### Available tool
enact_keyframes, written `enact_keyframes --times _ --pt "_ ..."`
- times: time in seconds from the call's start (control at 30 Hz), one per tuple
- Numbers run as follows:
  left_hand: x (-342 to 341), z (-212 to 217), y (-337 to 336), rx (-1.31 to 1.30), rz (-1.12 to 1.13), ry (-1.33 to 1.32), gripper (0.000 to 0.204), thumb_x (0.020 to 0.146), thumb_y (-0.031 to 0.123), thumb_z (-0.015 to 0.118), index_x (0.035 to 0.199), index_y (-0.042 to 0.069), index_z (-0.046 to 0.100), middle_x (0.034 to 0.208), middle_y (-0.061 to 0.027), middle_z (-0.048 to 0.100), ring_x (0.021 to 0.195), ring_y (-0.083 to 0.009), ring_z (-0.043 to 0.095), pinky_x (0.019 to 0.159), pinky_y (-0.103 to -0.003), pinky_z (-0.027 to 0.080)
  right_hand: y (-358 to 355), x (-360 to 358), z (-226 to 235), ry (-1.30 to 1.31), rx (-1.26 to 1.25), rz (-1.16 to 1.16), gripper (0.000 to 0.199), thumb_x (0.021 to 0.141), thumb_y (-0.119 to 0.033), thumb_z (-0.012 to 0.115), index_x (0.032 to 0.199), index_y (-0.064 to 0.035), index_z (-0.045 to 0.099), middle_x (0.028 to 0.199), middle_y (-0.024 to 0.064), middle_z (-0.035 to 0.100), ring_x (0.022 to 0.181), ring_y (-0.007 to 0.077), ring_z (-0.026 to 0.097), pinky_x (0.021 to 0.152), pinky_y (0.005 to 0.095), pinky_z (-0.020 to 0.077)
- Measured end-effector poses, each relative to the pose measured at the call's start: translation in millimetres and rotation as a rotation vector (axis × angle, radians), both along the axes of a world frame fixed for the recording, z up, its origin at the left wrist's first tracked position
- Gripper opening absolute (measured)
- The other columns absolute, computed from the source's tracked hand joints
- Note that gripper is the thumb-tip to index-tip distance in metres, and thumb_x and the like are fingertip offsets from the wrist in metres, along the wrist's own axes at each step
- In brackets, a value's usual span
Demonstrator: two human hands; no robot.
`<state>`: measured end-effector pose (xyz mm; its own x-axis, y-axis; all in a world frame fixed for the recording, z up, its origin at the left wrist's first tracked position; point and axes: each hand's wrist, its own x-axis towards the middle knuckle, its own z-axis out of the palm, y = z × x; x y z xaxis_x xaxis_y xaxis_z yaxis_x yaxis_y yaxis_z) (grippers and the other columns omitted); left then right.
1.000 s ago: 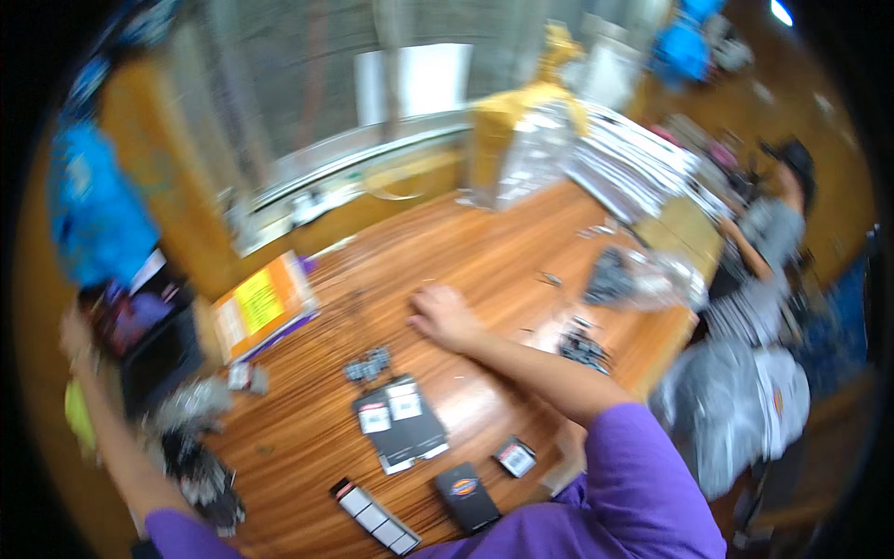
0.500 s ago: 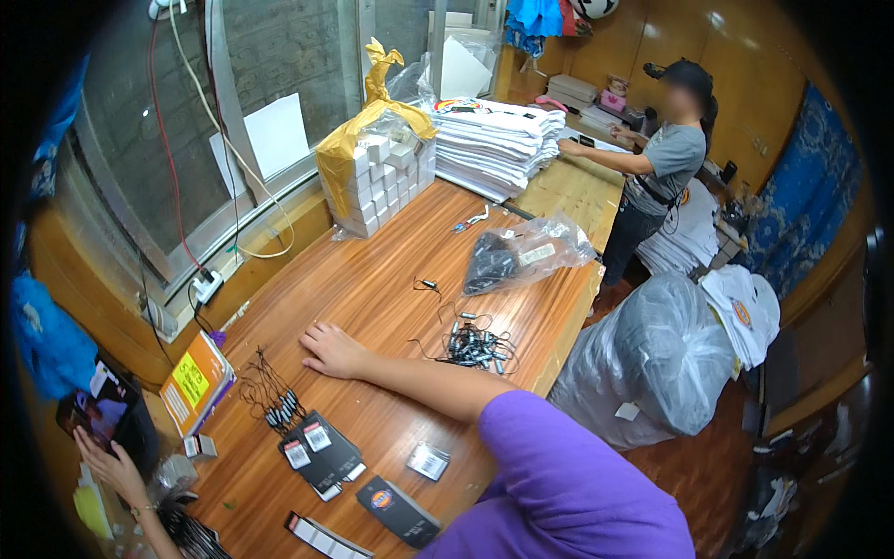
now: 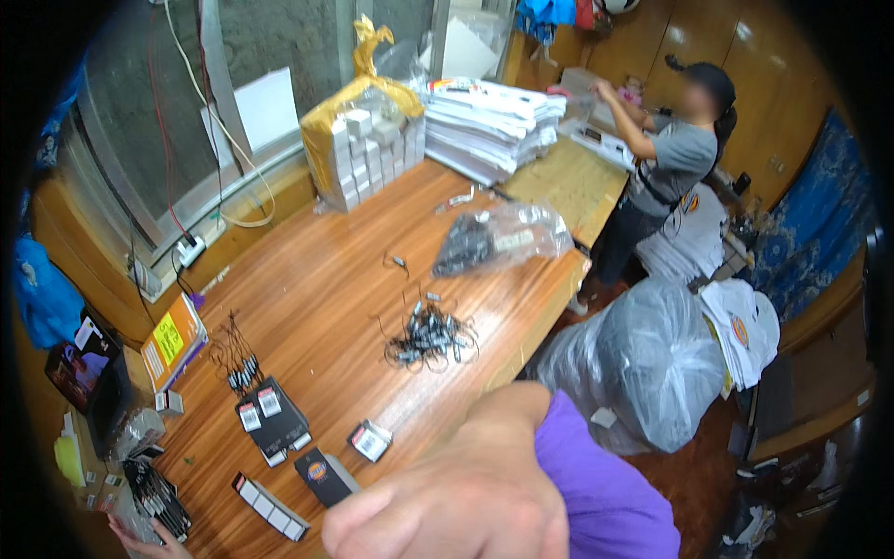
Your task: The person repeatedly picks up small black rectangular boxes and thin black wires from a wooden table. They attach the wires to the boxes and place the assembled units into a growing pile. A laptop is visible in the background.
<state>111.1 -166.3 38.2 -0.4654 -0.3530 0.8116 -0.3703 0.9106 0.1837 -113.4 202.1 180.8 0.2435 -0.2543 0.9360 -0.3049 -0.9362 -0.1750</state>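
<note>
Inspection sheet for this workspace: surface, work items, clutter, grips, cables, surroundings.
Surface: wood-grain table, partly covered.
Work items: black card near right grip; dark stack beside left grip; corded pile.
Clutter: plastic bag, orange book.
Grips: right curled close to camera, left cut off by lower edge; contents unclear.
Cables: red cable and white cable by the window.
Surroundings: co-worker standing at far right; plastic-wrapped bundle right of table.

At mid-frame we have a cord heap (image 3: 430,337) on the desk (image 3: 298,289), below a plastic bag (image 3: 510,240). Boxes (image 3: 377,166) stand upper centre, left of a garment stack (image 3: 494,130). Lower left, our left hand (image 3: 149,542) is beside a tag bundle (image 3: 160,498); lower centre, our right hand (image 3: 456,508) overlaps a card stack (image 3: 323,475).
</note>
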Motion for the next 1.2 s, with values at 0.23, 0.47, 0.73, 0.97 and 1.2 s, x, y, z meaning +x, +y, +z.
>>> enact_keyframes --times 0.23,0.47,0.73,0.97,1.2 --pt "17 -25 65 0.212 -0.007 -0.03 0.061 0.088 0.01 0.05 0.139 0.003 0.015 0.142 -0.0169 0.021 0.128 -0.0312 0.028 0.106 -0.043 0.022 0 31 -20 -0.13 -0.259 -0.059 0.03 0.091 -0.018 0.039 0.071 -0.0037 0.056 0.067 0.0072 0.048 0.06 0.0214 0.047 0.05 0.0336 0.0343" --pt "20 -36 113 0.305 -0.017 0.005 0.063 0.088 0.01 0.051 0.139 0.003 0.015 0.142 -0.0173 0.021 0.128 -0.0306 0.028 0.106 -0.042 0.021 37 35 -11 -0.108 -0.293 -0.513 0.015 0.084 -0.01 0.053 0.07 -0.0046 0.056 0.061 0.0023 0.045 0.052 0.017 0.043 0.054 0.032 0.0354" --pt "30 -51 124 0.443 0.036 0.103 0.07 0.084 0.008 0.055 0.14 0.008 0.013 0.142 -0.016 0.021 0.126 -0.0307 0.03 0.104 -0.046 0.022 67 54 -14 0.03 -0.239 -0.766 0.008 0.079 -0.012 0.063 0.075 -0.0048 0.065 0.075 0.0046 0.063 0.068 0.0139 0.058 0.066 0.0344 0.0484" --pt "-26 -27 150 0.536 -0.14 0.17 0.051 0.082 0.004 0.057 0.129 0.007 0.038 0.136 -0.0114 0.033 0.127 -0.0228 0.03 0.105 -0.036 0.021 33 46 -35 -0.257 -0.112 0.105 0.014 0.085 -0.013 0.049 0.074 -0.0064 0.055 0.069 0.0039 0.058 0.061 0.0142 0.056 0.062 0.0359 0.0459" --pt "-61 -16 141 1.034 -0.373 0.097 0.016 0.08 0.008 0.062 0.095 0.001 0.065 0.075 -0.0067 0.063 0.089 -0.0185 0.058 0.082 -0.03 0.044 6 -33 -137 -0.568 0.705 -0.784 0.018 0.079 -0.009 0.059 0.066 0.0043 0.056 0.055 0.009 0.048 0.055 0.0191 0.048 0.057 0.0319 0.0397"
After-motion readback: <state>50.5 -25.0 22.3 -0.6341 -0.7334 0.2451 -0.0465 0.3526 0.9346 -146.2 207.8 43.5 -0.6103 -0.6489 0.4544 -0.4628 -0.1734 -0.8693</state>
